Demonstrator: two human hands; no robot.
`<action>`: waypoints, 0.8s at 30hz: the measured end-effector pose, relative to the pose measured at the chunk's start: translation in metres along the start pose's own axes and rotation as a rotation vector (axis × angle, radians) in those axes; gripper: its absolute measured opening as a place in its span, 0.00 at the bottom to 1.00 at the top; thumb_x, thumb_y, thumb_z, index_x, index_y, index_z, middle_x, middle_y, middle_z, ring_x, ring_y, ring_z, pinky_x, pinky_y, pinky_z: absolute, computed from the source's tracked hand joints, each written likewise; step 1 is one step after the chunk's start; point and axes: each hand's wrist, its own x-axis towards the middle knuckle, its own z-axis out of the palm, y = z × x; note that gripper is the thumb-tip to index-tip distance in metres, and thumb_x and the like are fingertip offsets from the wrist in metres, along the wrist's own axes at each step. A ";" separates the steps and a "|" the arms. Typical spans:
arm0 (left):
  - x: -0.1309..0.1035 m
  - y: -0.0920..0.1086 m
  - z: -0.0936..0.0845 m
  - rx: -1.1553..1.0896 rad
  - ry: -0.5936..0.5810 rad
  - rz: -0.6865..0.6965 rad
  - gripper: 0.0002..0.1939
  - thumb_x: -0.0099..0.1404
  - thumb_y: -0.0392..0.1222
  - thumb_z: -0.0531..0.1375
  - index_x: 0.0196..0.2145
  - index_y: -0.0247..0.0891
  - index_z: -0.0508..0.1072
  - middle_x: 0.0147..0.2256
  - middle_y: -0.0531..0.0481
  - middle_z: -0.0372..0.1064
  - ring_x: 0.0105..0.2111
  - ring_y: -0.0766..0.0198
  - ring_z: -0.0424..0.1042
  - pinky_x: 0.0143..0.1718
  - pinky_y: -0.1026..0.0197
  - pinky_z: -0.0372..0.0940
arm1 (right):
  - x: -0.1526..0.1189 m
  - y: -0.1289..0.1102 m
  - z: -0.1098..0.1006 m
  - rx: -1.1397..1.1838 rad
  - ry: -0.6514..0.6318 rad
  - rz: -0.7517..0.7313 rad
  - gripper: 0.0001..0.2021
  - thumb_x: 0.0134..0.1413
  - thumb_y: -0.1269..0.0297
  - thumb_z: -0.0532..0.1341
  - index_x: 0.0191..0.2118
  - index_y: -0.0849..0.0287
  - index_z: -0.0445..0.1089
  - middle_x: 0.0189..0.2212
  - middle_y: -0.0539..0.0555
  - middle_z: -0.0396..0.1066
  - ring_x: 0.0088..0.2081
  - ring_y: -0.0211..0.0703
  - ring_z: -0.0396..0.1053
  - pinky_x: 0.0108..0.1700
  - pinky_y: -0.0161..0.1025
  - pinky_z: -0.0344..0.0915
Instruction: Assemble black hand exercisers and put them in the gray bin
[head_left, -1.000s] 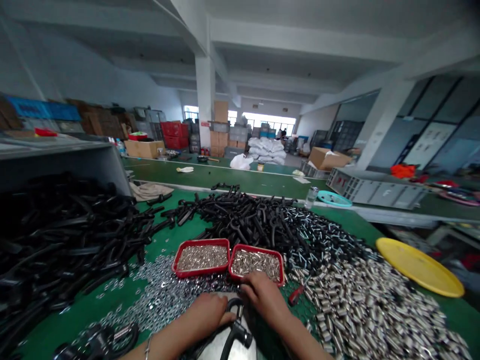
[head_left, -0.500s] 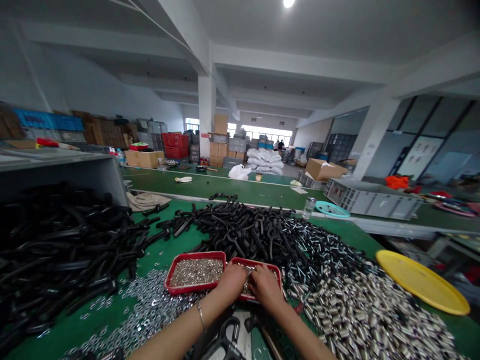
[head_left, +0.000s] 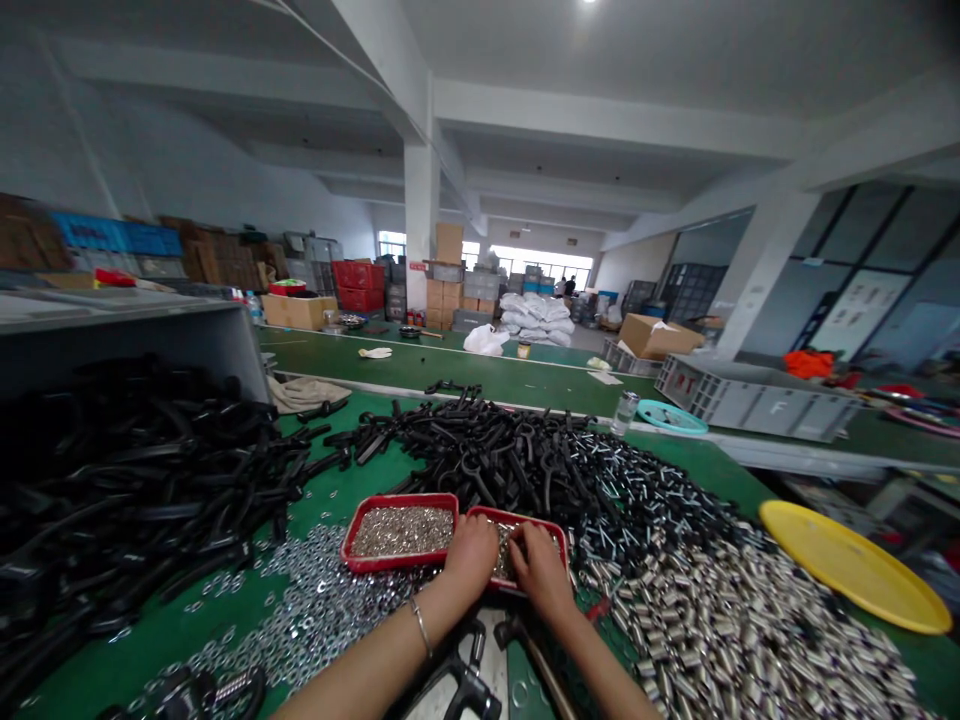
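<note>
Both hands are over the right red tray (head_left: 561,540), which holds small metal pieces. My left hand (head_left: 474,550) is closed at the tray's left side, fingers curled down and mostly hidden. My right hand (head_left: 538,562) reaches in from the right with bent fingers; whatever lies between the fingertips is too small to make out. A second red tray (head_left: 346,548), filled with small shiny metal pieces (head_left: 405,530), sits just left of my left hand. Below my wrists lie a hammer (head_left: 536,655) and a black clamp-like part (head_left: 469,680) on a pale metal block.
Metal nuts (head_left: 300,600) spread over the green table at left. Black plastic parts (head_left: 495,450) are heaped behind the trays and in a tipped grey crate (head_left: 259,350). Black-headed bolts (head_left: 630,490) and silver sleeves (head_left: 735,620) pile up at right, beside a yellow tray (head_left: 847,565).
The view has shifted slightly, moving the scene rightward. My hands have drawn a little apart over the right tray, and the right fingers have lifted away from the left hand.
</note>
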 end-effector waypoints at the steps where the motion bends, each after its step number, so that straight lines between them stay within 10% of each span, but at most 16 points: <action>1: 0.000 0.000 0.000 -0.005 0.001 -0.005 0.14 0.66 0.26 0.53 0.44 0.26 0.78 0.42 0.31 0.75 0.45 0.47 0.74 0.48 0.47 0.65 | 0.000 0.001 0.001 -0.004 0.018 0.002 0.05 0.61 0.70 0.54 0.35 0.56 0.66 0.34 0.54 0.70 0.38 0.48 0.68 0.42 0.42 0.65; 14: -0.012 -0.019 -0.014 -0.358 0.033 -0.129 0.10 0.70 0.31 0.52 0.44 0.29 0.71 0.40 0.36 0.75 0.42 0.53 0.76 0.44 0.53 0.67 | -0.004 -0.009 -0.013 0.171 -0.005 0.083 0.09 0.65 0.60 0.53 0.39 0.57 0.66 0.40 0.58 0.71 0.45 0.50 0.67 0.52 0.48 0.62; 19: -0.055 -0.065 -0.016 -1.069 0.245 -0.267 0.04 0.69 0.39 0.55 0.40 0.38 0.62 0.32 0.49 0.73 0.29 0.63 0.76 0.30 0.63 0.66 | -0.054 -0.028 -0.023 0.390 -0.235 0.083 0.09 0.66 0.58 0.55 0.38 0.56 0.69 0.37 0.53 0.72 0.41 0.45 0.69 0.46 0.41 0.65; 24: -0.112 -0.079 -0.002 -1.361 0.154 -0.439 0.08 0.66 0.43 0.58 0.35 0.38 0.64 0.25 0.56 0.69 0.17 0.71 0.65 0.22 0.67 0.59 | -0.085 -0.039 -0.015 0.385 -0.283 0.161 0.08 0.63 0.60 0.58 0.37 0.55 0.72 0.35 0.53 0.73 0.40 0.46 0.69 0.45 0.42 0.64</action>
